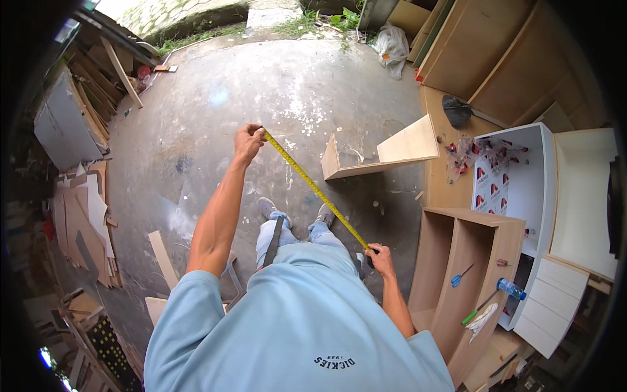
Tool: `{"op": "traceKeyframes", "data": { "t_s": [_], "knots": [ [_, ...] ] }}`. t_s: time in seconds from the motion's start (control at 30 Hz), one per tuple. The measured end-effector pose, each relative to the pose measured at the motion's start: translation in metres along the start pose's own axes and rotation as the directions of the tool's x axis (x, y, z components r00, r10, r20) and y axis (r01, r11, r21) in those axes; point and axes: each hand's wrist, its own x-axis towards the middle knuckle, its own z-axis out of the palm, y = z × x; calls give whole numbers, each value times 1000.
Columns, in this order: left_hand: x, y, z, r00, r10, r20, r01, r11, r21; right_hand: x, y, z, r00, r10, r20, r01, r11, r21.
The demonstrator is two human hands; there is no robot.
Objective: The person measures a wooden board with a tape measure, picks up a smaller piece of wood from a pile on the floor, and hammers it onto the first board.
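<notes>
A yellow tape measure (313,187) is pulled out and stretched taut on a slant in front of my body. My left hand (249,142), reaching forward, pinches its free end. My right hand (381,260), nearer to my right hip, is closed round the case, which my fingers mostly hide. To the right of the stretched blade, a small wooden frame of joined panels (392,167) stands on the floor, apart from both hands. Below the blade show my shoes and jeans.
A wooden cabinet (444,313) at my right carries a blue-handled screwdriver (456,281), a green-handled one (469,317), a water bottle (511,289) and a glove (482,323). Beyond it stands a white cabinet box (532,176). Board offcuts (81,219) are piled at left.
</notes>
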Motion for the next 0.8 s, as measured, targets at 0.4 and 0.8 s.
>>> {"op": "traceKeyframes", "data": {
  "t_s": [0.4, 0.8],
  "knots": [
    [-141, -197, -276, 825, -431, -365, 187, 818, -544, 103, -127, 148, 823, -172, 542, 412, 838, -359],
    [-125, -154, -225, 956, -294, 8, 259, 826, -501, 64, -164, 232, 913, -158, 377, 294, 895, -337]
  ]
}}
